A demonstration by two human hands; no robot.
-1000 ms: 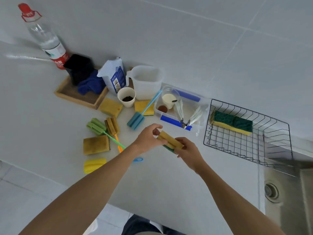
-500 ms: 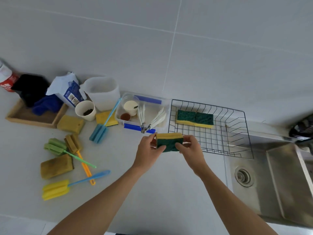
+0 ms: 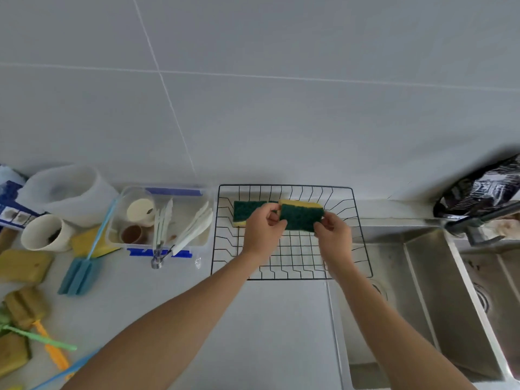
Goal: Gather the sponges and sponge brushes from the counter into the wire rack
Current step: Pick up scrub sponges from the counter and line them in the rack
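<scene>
We hold a green-and-yellow scouring sponge (image 3: 301, 218) between both hands over the wire rack (image 3: 284, 274); our left hand (image 3: 263, 230) pinches its left end and our right hand (image 3: 333, 235) pinches its right end, so both are closed on it; we judge the two-ended grip keeps it level and lets us set it down flat. It hangs above the rack's far side, green face toward us, yellow edge on top. Just beyond our left hand a second scouring sponge (image 3: 246, 211) already lies in the rack; we seem to be lining the held one up beside it. Well to the left of our left hand, on the tabletop (image 3: 253, 333), a blue sponge brush (image 3: 78, 274), a yellow sponge (image 3: 24, 266) and an orange-handled sponge brush (image 3: 53, 347) wait to be gathered.
</scene>
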